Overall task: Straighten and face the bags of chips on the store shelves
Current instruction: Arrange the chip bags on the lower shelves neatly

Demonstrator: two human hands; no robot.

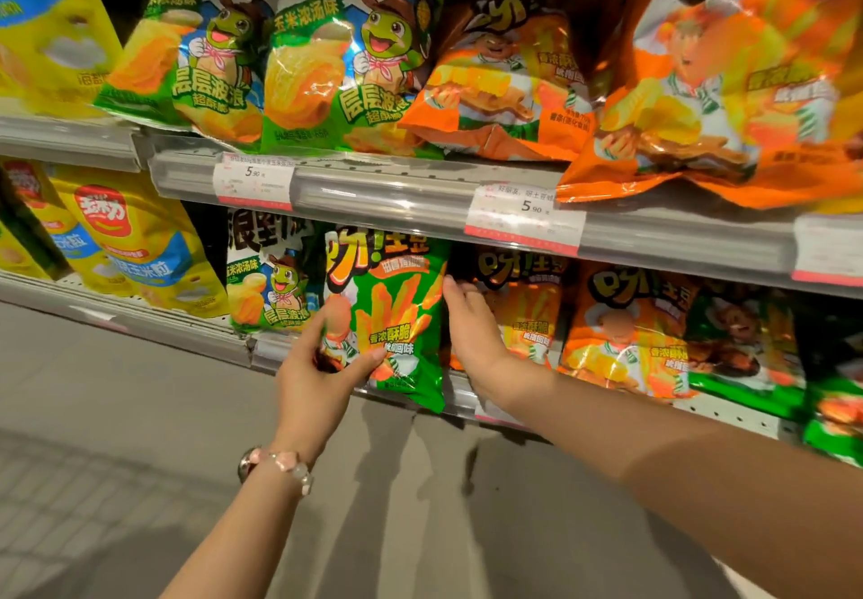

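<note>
Gripping a glossy green foil bag of fry-shaped chips (397,318) on the lower grey metal shelf (728,411).

The left hand (322,365) is holding the bag's lower left corner, thumb curling across the front and fingers wrapping behind, while the right hand (471,323) is lying against the bag's right edge with fingers nearly straight and pressing flat, pinching nothing. The bag is standing upright and facing forward, its bottom hanging over the shelf lip, between a white-and-green corn-snack bag with a cartoon turtle (268,285) on the left and shiny orange chip bags (621,332) on the right. A pink beaded bracelet (280,463) is circling the left wrist. White price tags (525,218) are sitting on the rail above.
</note>
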